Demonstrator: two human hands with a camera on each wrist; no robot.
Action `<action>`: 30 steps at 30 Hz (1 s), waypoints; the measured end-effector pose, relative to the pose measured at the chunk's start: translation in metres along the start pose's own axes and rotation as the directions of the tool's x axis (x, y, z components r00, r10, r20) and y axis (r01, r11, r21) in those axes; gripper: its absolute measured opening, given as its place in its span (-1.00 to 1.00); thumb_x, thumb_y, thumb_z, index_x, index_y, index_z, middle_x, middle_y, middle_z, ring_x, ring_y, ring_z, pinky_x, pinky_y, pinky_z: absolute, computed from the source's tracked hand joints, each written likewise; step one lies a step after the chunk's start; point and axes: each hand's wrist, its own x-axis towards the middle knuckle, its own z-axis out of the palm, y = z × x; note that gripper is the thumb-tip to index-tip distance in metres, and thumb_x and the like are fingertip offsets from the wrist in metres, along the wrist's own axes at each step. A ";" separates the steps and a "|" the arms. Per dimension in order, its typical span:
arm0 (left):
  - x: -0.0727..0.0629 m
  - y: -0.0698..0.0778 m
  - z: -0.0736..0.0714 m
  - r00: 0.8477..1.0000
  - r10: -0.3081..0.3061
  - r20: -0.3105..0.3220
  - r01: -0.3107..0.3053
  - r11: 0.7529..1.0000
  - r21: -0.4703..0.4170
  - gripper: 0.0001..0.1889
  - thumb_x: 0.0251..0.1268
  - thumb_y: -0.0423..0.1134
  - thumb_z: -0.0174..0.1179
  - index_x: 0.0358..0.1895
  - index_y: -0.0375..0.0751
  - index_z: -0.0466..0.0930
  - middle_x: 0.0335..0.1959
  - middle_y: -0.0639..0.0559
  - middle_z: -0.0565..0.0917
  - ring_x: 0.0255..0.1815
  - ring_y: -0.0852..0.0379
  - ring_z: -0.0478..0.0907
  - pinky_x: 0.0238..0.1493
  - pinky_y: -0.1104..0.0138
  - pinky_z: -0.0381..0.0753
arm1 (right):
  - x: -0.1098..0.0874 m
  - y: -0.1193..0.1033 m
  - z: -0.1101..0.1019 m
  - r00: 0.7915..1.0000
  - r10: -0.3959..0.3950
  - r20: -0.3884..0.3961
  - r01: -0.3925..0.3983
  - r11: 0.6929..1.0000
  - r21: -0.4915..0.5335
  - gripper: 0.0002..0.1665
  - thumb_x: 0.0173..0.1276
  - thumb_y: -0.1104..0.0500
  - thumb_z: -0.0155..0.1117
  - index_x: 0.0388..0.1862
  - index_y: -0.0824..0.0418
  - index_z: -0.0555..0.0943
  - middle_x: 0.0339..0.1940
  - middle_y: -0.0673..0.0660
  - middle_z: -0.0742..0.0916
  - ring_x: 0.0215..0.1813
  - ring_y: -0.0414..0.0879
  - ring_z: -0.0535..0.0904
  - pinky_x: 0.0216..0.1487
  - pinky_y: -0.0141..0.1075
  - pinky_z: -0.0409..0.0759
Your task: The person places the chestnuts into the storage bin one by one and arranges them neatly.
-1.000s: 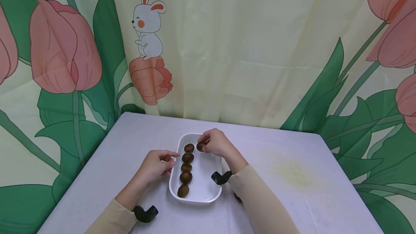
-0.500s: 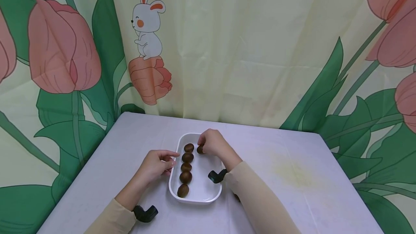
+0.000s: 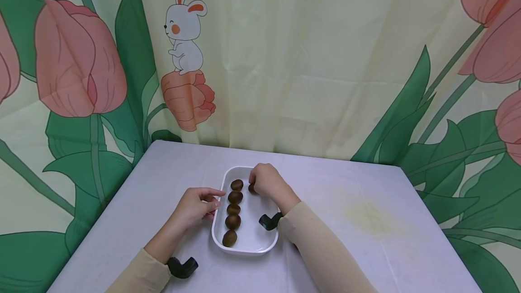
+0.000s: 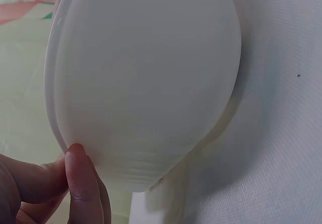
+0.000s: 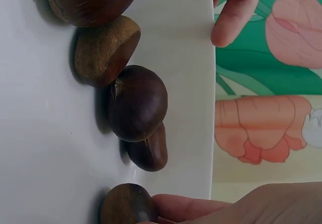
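A white rectangular tray (image 3: 252,243) stands on the table, with a row of several brown chestnuts (image 3: 233,222) along its left side. My left hand (image 3: 194,205) holds the tray's left rim; the left wrist view has the thumb (image 4: 80,171) against the outer wall (image 4: 146,83). Over the far right part of the tray, my right hand (image 3: 268,182) pinches one chestnut (image 3: 252,189), partly hidden under the fingers. In the right wrist view that chestnut (image 5: 126,204) touches the fingertips, close to the tray floor and apart from the row.
A white cloth covers the table (image 3: 358,220), with a faint yellowish stain to the right. Behind it hangs a curtain (image 3: 293,58) printed with tulips and a rabbit. Black wrist mounts (image 3: 183,268) sit at both sleeves.
My right hand has turned and lowered slightly over the chestnut, which has shifted a little toward me. The left hand and the tray have stayed in place.
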 end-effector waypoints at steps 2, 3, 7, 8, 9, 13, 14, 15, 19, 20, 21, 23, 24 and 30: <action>0.000 0.000 0.000 1.000 0.003 0.001 -0.003 1.000 -0.001 -0.69 0.36 -0.47 0.42 0.13 -0.23 0.82 -0.23 -0.15 0.67 -0.42 0.08 0.61 -0.41 0.33 0.74 | -0.001 -0.001 -0.002 1.000 0.003 0.016 -0.003 1.000 -0.005 -0.78 0.28 0.38 0.42 -0.16 0.16 0.86 -0.18 0.07 0.85 -0.12 -0.03 0.68 -0.05 -0.18 0.73; 0.000 0.000 0.000 1.000 0.003 0.001 -0.003 1.000 -0.001 -0.69 0.36 -0.47 0.42 0.13 -0.24 0.82 -0.23 -0.15 0.67 -0.42 0.08 0.61 -0.41 0.33 0.74 | -0.001 -0.001 -0.004 1.000 0.005 0.025 -0.005 1.000 -0.008 -0.75 0.29 0.38 0.41 -0.13 0.16 0.86 -0.15 0.07 0.86 -0.10 -0.03 0.69 -0.04 -0.17 0.73; 0.000 0.000 0.000 1.000 0.002 0.002 -0.002 1.000 -0.003 -0.69 0.36 -0.47 0.42 0.13 -0.24 0.83 -0.23 -0.14 0.66 -0.42 0.07 0.61 -0.41 0.33 0.74 | -0.004 -0.004 -0.011 0.997 0.022 0.073 -0.023 1.000 0.013 -0.69 0.32 0.40 0.35 -0.03 0.18 0.85 -0.04 0.11 0.86 -0.05 0.00 0.68 -0.02 -0.14 0.73; 0.000 0.000 0.000 1.000 0.002 0.001 -0.002 1.000 -0.003 -0.70 0.36 -0.46 0.42 0.13 -0.23 0.83 -0.23 -0.15 0.66 -0.42 0.07 0.61 -0.41 0.33 0.74 | -0.004 -0.004 -0.013 0.996 0.026 0.081 -0.028 0.999 0.020 -0.68 0.33 0.40 0.33 -0.02 0.18 0.85 -0.03 0.11 0.86 -0.05 0.00 0.68 -0.03 -0.14 0.73; 0.001 0.000 0.000 1.000 0.002 0.000 -0.002 1.000 -0.002 -0.70 0.36 -0.46 0.42 0.13 -0.23 0.83 -0.23 -0.15 0.66 -0.42 0.07 0.61 -0.41 0.33 0.74 | -0.004 -0.004 -0.014 0.996 0.029 0.086 -0.031 0.999 0.026 -0.67 0.33 0.40 0.32 -0.01 0.18 0.85 -0.02 0.11 0.86 -0.04 0.00 0.68 -0.02 -0.14 0.73; 0.001 0.000 0.000 1.000 0.001 -0.003 -0.001 1.000 -0.001 -0.70 0.36 -0.46 0.42 0.12 -0.23 0.83 -0.23 -0.14 0.66 -0.41 0.07 0.61 -0.41 0.32 0.74 | -0.004 -0.004 -0.016 0.994 0.045 0.102 -0.048 0.998 0.028 -0.69 0.35 0.38 0.33 -0.01 0.16 0.85 -0.02 0.11 0.86 -0.05 -0.01 0.67 -0.03 -0.14 0.72; 0.001 -0.001 0.000 1.000 0.000 -0.003 0.000 1.000 -0.002 -0.70 0.36 -0.46 0.42 0.12 -0.23 0.83 -0.23 -0.14 0.65 -0.41 0.07 0.61 -0.42 0.32 0.74 | -0.004 -0.004 -0.016 0.993 0.050 0.104 -0.053 0.998 0.026 -0.70 0.36 0.37 0.34 -0.02 0.16 0.85 -0.03 0.11 0.86 -0.05 -0.01 0.67 -0.04 -0.14 0.72; 0.001 -0.001 0.000 1.000 0.000 -0.001 0.000 1.000 -0.003 -0.70 0.36 -0.46 0.42 0.12 -0.23 0.83 -0.23 -0.14 0.65 -0.41 0.07 0.61 -0.42 0.32 0.74 | -0.004 -0.004 -0.016 0.993 0.055 0.107 -0.058 0.998 0.025 -0.71 0.36 0.36 0.34 -0.03 0.15 0.86 -0.03 0.10 0.86 -0.05 -0.01 0.67 -0.05 -0.14 0.72; 0.001 -0.001 0.000 1.000 0.001 0.002 -0.001 1.000 -0.009 -0.70 0.36 -0.47 0.42 0.13 -0.22 0.83 -0.23 -0.15 0.65 -0.42 0.07 0.61 -0.42 0.33 0.74 | -0.004 -0.004 -0.017 0.991 0.069 0.117 -0.073 0.997 0.029 -0.69 0.36 0.38 0.32 -0.02 0.15 0.85 -0.03 0.10 0.85 -0.04 -0.01 0.68 -0.04 -0.14 0.72; 0.001 -0.001 0.000 1.000 0.002 0.003 -0.002 1.000 -0.009 -0.70 0.36 -0.47 0.42 0.12 -0.23 0.83 -0.23 -0.15 0.65 -0.42 0.07 0.62 -0.42 0.33 0.74 | -0.004 -0.004 -0.017 0.990 0.072 0.120 -0.077 0.996 0.037 -0.67 0.36 0.38 0.30 -0.01 0.15 0.85 -0.02 0.11 0.85 -0.03 -0.01 0.67 -0.02 -0.13 0.72; 0.001 -0.001 0.000 1.000 0.001 0.002 -0.001 1.000 -0.009 -0.70 0.36 -0.47 0.42 0.12 -0.23 0.83 -0.23 -0.15 0.66 -0.42 0.07 0.62 -0.42 0.33 0.74 | -0.003 -0.004 -0.017 0.990 0.075 0.121 -0.080 0.996 0.043 -0.66 0.35 0.40 0.29 0.00 0.16 0.84 -0.01 0.11 0.85 -0.03 -0.01 0.68 0.00 -0.13 0.72; 0.001 -0.001 0.000 1.000 -0.002 0.002 0.002 1.000 -0.009 -0.70 0.36 -0.47 0.42 0.12 -0.23 0.83 -0.22 -0.15 0.66 -0.42 0.07 0.62 -0.42 0.34 0.73 | -0.003 -0.003 -0.017 0.989 0.084 0.123 -0.091 0.994 0.057 -0.62 0.33 0.42 0.27 0.02 0.17 0.84 0.01 0.12 0.85 -0.02 -0.03 0.67 0.01 -0.14 0.72; 0.001 -0.001 0.000 1.000 -0.004 0.001 0.004 1.000 -0.010 -0.69 0.36 -0.48 0.41 0.12 -0.23 0.83 -0.22 -0.15 0.66 -0.42 0.07 0.62 -0.42 0.34 0.73 | -0.003 -0.003 -0.018 0.988 0.089 0.124 -0.098 0.993 0.070 -0.61 0.32 0.43 0.26 0.03 0.18 0.83 0.01 0.13 0.85 -0.02 -0.03 0.67 0.01 -0.14 0.72; 0.000 0.000 -0.001 1.000 -0.006 0.004 0.007 1.000 -0.009 -0.69 0.35 -0.49 0.41 0.13 -0.25 0.82 -0.23 -0.15 0.67 -0.42 0.08 0.61 -0.41 0.35 0.74 | -0.007 -0.004 -0.020 0.987 0.097 0.127 -0.111 0.987 0.114 -0.57 0.34 0.45 0.23 0.08 0.17 0.82 0.09 0.16 0.84 0.02 -0.01 0.68 0.09 -0.09 0.74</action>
